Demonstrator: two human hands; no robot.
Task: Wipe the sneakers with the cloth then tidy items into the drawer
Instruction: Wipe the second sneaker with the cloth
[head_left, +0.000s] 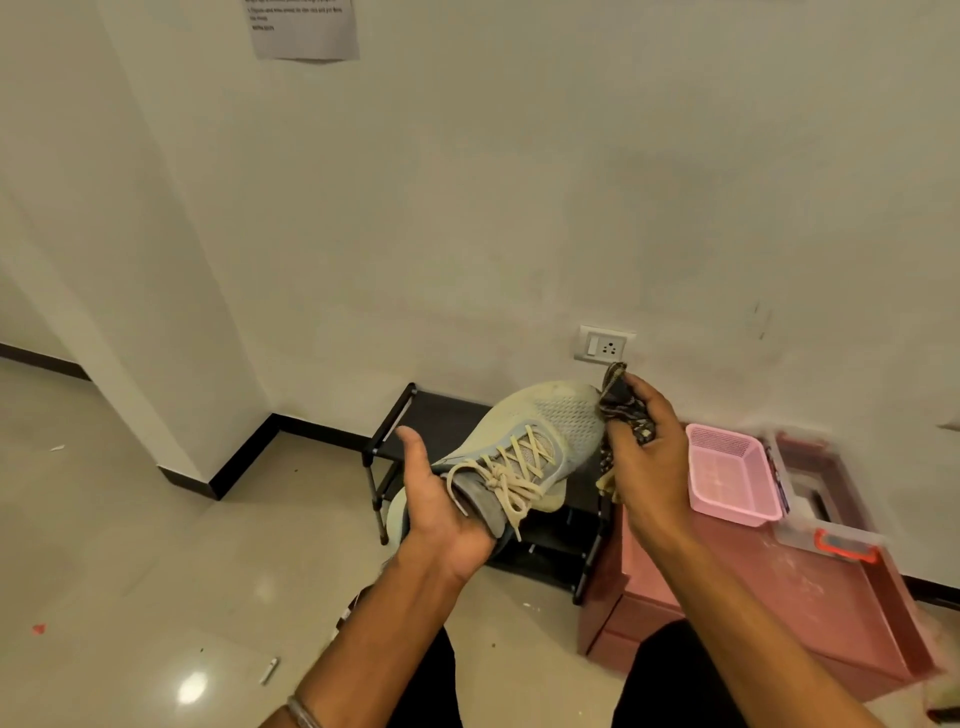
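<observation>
Pale wall and tiled floor, black rack (441, 415) by the wall, left hand (441, 512) clasping sneaker (524, 441) heel above rack, right hand (647, 457) clutching cloth (621, 402) at its toe, pink basket (727, 470) on drawer unit (779, 597) at right.

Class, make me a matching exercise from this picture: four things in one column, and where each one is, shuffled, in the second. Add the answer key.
Things
1. sneaker
2. cloth
3. pink basket
4. wall socket

Places
A. on top of the pink drawer unit
B. gripped at the heel by the left hand
C. on the wall above the black shoe rack
D. bunched in the right hand at the sneaker's toe

Pairs: 1-B, 2-D, 3-A, 4-C
</observation>
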